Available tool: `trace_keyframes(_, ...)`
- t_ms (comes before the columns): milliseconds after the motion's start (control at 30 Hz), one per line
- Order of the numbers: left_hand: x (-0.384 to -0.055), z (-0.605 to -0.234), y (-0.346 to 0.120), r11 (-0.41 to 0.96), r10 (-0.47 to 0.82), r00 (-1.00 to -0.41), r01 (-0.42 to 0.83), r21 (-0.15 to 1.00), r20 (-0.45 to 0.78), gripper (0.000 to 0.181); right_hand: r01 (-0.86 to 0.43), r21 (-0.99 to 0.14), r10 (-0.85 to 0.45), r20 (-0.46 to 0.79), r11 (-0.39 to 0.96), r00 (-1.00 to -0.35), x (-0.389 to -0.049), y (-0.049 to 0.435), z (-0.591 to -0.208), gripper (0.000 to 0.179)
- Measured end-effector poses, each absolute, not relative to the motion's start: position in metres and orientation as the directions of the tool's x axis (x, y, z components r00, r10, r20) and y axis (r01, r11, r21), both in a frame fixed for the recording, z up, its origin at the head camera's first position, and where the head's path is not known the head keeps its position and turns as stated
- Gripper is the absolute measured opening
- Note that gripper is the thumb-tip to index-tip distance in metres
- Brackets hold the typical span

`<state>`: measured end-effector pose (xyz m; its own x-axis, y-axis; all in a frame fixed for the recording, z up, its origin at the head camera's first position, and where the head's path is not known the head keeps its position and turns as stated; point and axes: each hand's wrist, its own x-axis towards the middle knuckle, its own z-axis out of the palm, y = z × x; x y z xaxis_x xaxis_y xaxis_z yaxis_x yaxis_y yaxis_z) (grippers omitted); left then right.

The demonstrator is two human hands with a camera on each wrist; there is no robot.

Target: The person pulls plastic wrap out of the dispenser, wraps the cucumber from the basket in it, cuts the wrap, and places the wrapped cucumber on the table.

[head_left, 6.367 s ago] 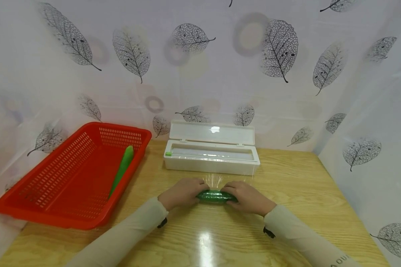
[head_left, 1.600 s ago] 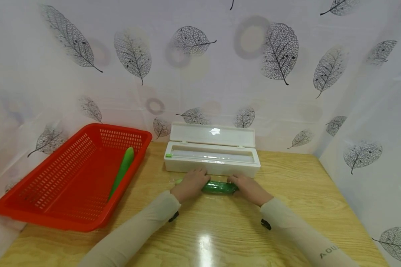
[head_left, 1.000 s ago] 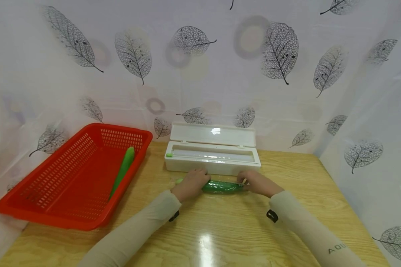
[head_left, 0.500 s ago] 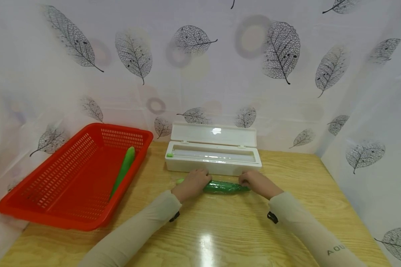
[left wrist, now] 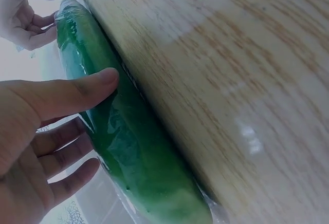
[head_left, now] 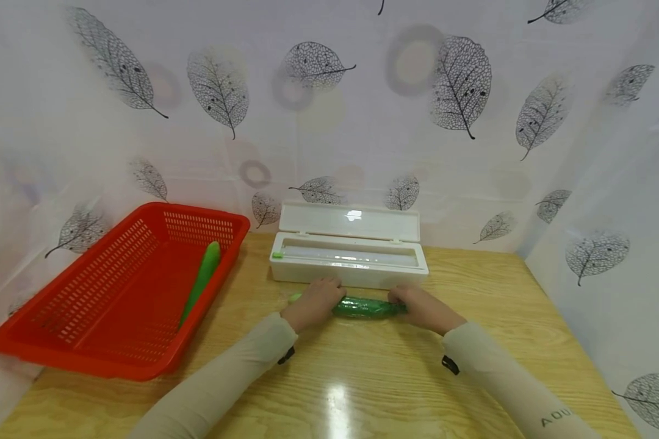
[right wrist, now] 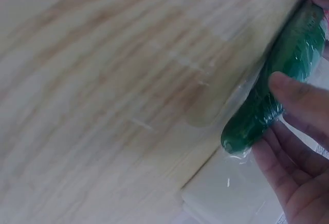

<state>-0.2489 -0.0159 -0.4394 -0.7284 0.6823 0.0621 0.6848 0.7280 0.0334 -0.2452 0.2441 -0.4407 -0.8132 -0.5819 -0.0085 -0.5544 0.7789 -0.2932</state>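
A green cucumber [head_left: 365, 307] wrapped in clear cling film lies crosswise on the table, just in front of the white box. My left hand [head_left: 315, 303] holds it left of the middle; the pale tip pokes out beyond that hand. In the left wrist view, the left thumb [left wrist: 95, 88] lies across the film, with the fingers on the far side. Near the cucumber's dark right end, my right hand [head_left: 424, 308] grips it. Thumb and fingers of the right hand [right wrist: 303, 157] sit on opposite sides in the right wrist view, and loose film [right wrist: 241, 154] sticks out past the tip.
Behind the hands stands a white cling film box [head_left: 351, 275], its lid [head_left: 329, 219] raised and a film roll inside. At left, a red plastic basket [head_left: 82, 360] holds another long green vegetable [head_left: 202, 280]. A leaf-print sheet [head_left: 362, 140] hangs around the wooden table [head_left: 285, 390].
The wrapped cucumber has moved away from me, closer to the box, and the film strands stretched behind it are gone. My right hand slid rightward to its end; the left hand stays put lately.
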Motion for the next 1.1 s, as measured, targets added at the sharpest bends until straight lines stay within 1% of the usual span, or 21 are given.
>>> trace_keyframes(167,-0.248,-0.438,-0.018,0.725,0.684,-0.725,0.688,0.043,0.072,0.036,-0.593,-0.206,-0.602,0.024,0.778,-0.798,-0.242,0.241,-0.441,0.034)
trace_keyframes(267,-0.249,-0.438,-0.018,0.721,0.687,-0.722,0.692,0.05,0.084,0.038,-0.64,-0.134,-0.638,0.059,0.757,-0.767,-0.242,0.24,-0.443,0.041)
trace_keyframes(367,-0.248,-0.438,-0.02,0.716,0.686,-0.721,0.693,0.083,0.101,0.038,-0.688,-0.065,-0.682,0.096,0.722,-0.725,-0.242,0.239,-0.445,0.045)
trace_keyframes(500,-0.249,-0.439,-0.024,0.701,0.689,-0.715,0.699,0.14,0.119,0.039,-0.716,-0.01,-0.71,0.12,0.698,-0.694,-0.243,0.237,-0.448,0.046)
trace_keyframes(567,-0.25,-0.44,-0.028,0.682,0.7,-0.703,0.71,0.173,0.125,0.041,-0.714,0.004,-0.709,0.12,0.7,-0.695,-0.243,0.237,-0.449,0.046)
trace_keyframes(667,-0.252,-0.438,-0.039,0.653,0.709,-0.696,0.709,0.265,0.115,0.049,-0.709,0.011,-0.705,0.119,0.705,-0.699,-0.243,0.236,-0.45,0.046)
trace_keyframes(767,-0.252,-0.435,-0.055,0.658,0.684,-0.724,0.665,0.353,0.09,0.062,-0.708,0.008,-0.704,0.119,0.706,-0.7,-0.243,0.234,-0.449,0.046)
trace_keyframes(833,-0.253,-0.433,-0.066,0.681,0.648,-0.757,0.624,0.383,0.083,0.064,-0.71,0.006,-0.705,0.121,0.704,-0.699,-0.243,0.233,-0.449,0.046)
trace_keyframes(900,-0.256,-0.433,-0.076,0.717,0.613,-0.784,0.606,0.344,0.102,0.055,-0.709,0.01,-0.705,0.119,0.705,-0.699,-0.242,0.233,-0.448,0.046)
trace_keyframes(1000,-0.259,-0.433,-0.086,0.756,0.578,-0.802,0.596,0.27,0.15,0.034,-0.708,0.019,-0.705,0.114,0.706,-0.7,-0.242,0.233,-0.446,0.045)
trace_keyframes(1067,-0.261,-0.434,-0.091,0.77,0.571,-0.8,0.599,0.219,0.182,0.022,-0.708,0.023,-0.706,0.112,0.706,-0.7,-0.242,0.234,-0.445,0.045)
trace_keyframes(1100,-0.262,-0.434,-0.093,0.77,0.569,-0.799,0.601,0.215,0.194,0.018,-0.708,0.021,-0.706,0.112,0.706,-0.7,-0.242,0.234,-0.445,0.045)
